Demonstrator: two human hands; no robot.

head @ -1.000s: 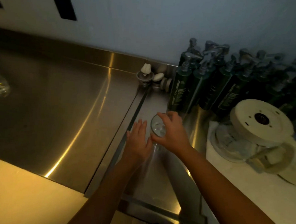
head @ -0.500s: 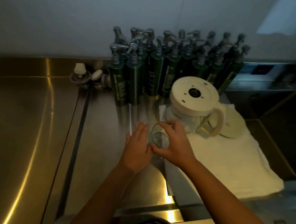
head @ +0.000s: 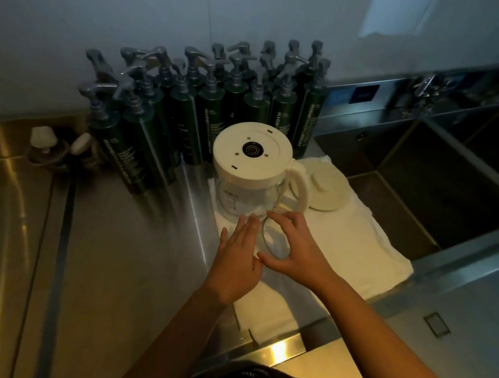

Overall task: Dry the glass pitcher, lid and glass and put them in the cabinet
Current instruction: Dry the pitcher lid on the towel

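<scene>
The right hand (head: 294, 250) grips the rim of the small clear drinking glass (head: 274, 241) between thumb and curled fingers. The left hand (head: 238, 255), fingers straight, lies flat against its left side. The glass's long axis runs roughly upright, mouth towards the camera, over the white folded towel (head: 356, 245). The upturned glass pitcher with cream base (head: 251, 157) stands just beyond, nearer the right hand.

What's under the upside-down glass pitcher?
A white towel, spread on the steel counter, lies under the glass pitcher. The counter directly below is covered by the towel.
</scene>
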